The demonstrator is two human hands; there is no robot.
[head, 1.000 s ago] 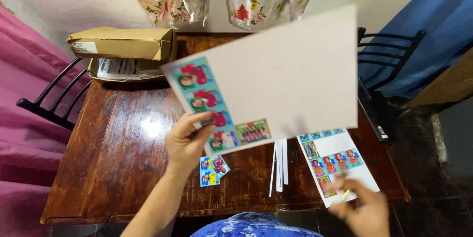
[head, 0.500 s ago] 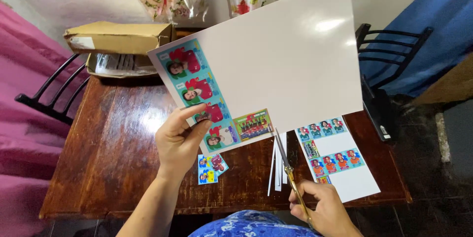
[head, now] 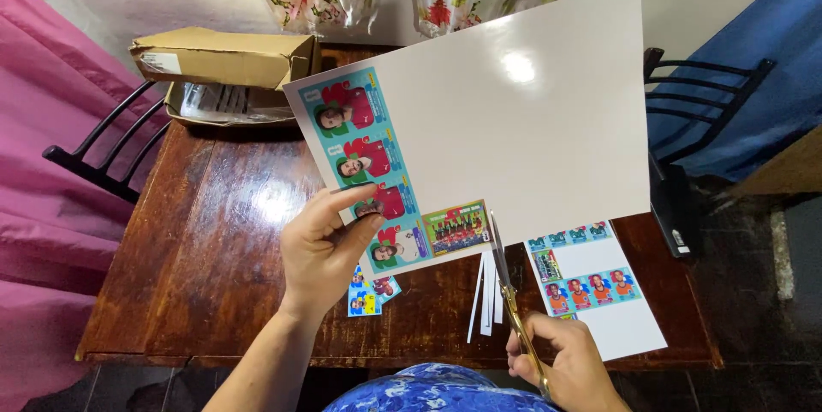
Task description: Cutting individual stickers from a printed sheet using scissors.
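Left hand [head: 321,249] pinches the glossy sheet [head: 514,112] by its picture-strip edge, raised over the counter [head: 214,241]; right hand [head: 561,361], grip closed round gold-handled scissors [head: 505,279], blades pointing up at the sheet's lower edge, just right of the printed pictures [head: 377,172].

Left hand [head: 321,249] raised, pinching; right hand [head: 561,361] low, fingers curled.

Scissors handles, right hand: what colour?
Gold scissors handles, in the right hand; head view.
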